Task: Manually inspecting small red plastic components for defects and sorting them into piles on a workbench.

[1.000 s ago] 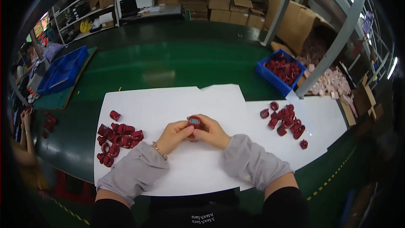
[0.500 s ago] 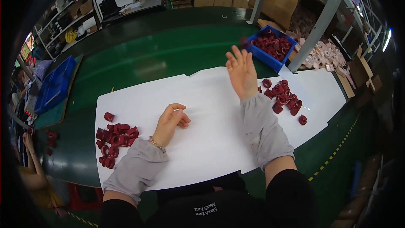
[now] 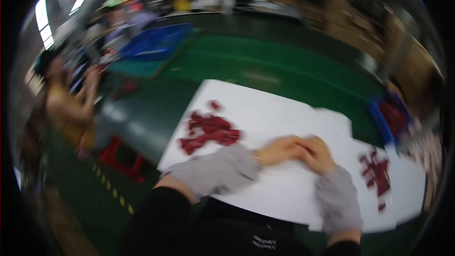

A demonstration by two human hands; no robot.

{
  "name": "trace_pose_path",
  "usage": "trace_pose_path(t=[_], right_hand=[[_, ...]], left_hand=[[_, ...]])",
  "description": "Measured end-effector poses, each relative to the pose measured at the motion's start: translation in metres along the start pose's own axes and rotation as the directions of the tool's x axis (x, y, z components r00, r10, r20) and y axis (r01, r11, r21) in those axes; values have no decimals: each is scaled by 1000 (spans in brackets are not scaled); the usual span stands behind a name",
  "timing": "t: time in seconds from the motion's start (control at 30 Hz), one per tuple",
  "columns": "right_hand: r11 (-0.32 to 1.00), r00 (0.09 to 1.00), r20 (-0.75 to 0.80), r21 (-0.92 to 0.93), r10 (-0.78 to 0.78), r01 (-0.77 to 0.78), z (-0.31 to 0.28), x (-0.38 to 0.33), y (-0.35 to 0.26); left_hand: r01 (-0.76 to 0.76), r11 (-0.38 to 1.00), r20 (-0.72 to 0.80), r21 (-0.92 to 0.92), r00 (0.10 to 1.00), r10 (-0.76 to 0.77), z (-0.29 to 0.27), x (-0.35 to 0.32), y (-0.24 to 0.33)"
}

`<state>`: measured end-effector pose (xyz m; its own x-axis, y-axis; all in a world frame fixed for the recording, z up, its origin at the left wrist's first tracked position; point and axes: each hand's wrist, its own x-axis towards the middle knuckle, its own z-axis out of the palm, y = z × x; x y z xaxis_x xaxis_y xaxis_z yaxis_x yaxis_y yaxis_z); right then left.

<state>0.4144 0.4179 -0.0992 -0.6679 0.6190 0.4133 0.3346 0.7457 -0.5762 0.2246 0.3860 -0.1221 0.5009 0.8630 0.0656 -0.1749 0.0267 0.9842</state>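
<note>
My left hand (image 3: 278,150) and my right hand (image 3: 320,155) meet over the white sheet (image 3: 270,194), their fingers overlapping. Motion blur smears the fingers, and I cannot make out anything between them. Left of my hands, beside my left sleeve, lies a pile of dark red ring-shaped pieces (image 3: 208,130) on the sheet. A smaller group of dark red pieces (image 3: 377,173) is on the sheet's right part, beyond my right hand.
A blue bin (image 3: 379,122) with red pieces stands at the right, near pale pieces (image 3: 424,149). Far left are a blue tray (image 3: 154,42) and a seated person (image 3: 71,99) at the green table (image 3: 246,59). A red stool (image 3: 121,159) stands below the table edge.
The view has swung left and blurred. My right hand, earlier raised and spread near the blue bin, has come down and in to meet my left hand. A red blur beside the bin is gone.
</note>
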Motion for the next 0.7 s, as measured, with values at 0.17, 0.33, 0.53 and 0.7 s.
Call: trace_pose_path(t=[0.17,0.33,0.53,0.7], right_hand=[[996,991,-104,37,89,-85,-4,-16,4],[990,993,-65,102,101,-94,5,-6,5],[988,991,-82,120,106,-96,1,-5,10],[980,984,-108,156,144,-126,0,-9,11]], left_hand=[[-73,996,76,55,995,68,7,15,-10],[-92,995,18,32,996,92,1,5,-9],[-130,988,30,86,991,128,1,13,-9],[-119,983,36,138,993,115,4,13,-4]])
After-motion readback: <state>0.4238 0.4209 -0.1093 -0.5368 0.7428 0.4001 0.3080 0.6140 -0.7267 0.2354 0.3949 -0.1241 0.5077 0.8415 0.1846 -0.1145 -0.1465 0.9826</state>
